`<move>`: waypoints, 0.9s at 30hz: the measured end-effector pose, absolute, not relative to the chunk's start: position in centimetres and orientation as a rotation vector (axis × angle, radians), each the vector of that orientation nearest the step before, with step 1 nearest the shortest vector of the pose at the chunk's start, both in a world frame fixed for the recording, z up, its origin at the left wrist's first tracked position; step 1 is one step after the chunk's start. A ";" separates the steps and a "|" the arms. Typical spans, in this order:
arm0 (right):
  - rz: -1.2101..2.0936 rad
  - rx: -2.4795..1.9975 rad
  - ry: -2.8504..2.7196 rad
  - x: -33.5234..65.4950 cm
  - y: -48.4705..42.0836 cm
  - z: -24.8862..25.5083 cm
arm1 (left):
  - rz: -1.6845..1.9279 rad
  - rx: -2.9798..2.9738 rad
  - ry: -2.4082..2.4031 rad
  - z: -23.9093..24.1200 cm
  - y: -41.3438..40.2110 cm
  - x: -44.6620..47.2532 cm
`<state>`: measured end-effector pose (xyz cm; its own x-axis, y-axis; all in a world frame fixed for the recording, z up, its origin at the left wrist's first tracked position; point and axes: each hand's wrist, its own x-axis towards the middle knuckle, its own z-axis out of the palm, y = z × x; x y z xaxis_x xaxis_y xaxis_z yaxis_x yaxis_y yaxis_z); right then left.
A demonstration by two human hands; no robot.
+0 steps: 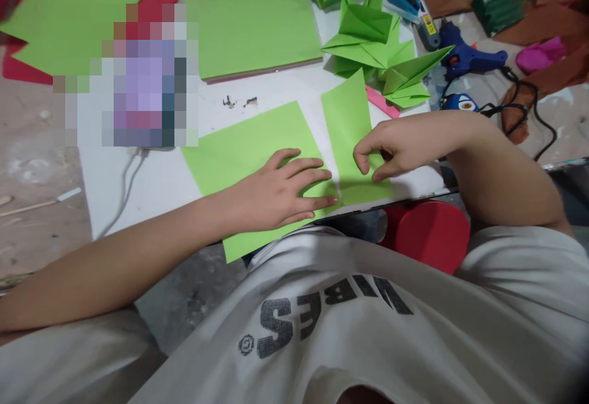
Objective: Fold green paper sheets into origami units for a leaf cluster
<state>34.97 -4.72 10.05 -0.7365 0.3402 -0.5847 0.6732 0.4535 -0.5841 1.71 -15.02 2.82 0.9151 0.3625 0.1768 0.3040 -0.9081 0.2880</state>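
Observation:
My left hand point(285, 189) lies flat with fingers spread on a sheet of green paper point(248, 140), whose lower corner hangs over the table edge. Beside it on the right is a narrower piece of green paper point(347, 128). A white gap between the two narrows toward the fingertips of my left hand; whether they still join there I cannot tell. Over the narrower piece, my right hand point(400, 149) is loosely curled, thumb and forefinger apart with green paper showing between them. Its other fingers are hidden.
Folded green paper shapes point(377, 42) stand at the back right, near a utility knife point(426, 21) and a blue glue gun point(472, 54) with a black cord. A green paper stack point(257, 24) lies behind. A blurred-out device point(145, 91) with a cable sits left. A red stool point(432, 235) is below.

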 end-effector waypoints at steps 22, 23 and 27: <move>-1.136 0.878 2.857 34.8 -5.3 9.4 | 0.648 2.473 0.608 2.8 -12.9 0.7; -1.014 0.893 2.967 34.7 -5.4 9.2 | 0.661 2.478 0.596 2.8 -12.8 0.8; -0.622 0.759 3.357 34.2 -6.0 7.8 | 0.702 2.510 0.603 2.5 -13.1 0.9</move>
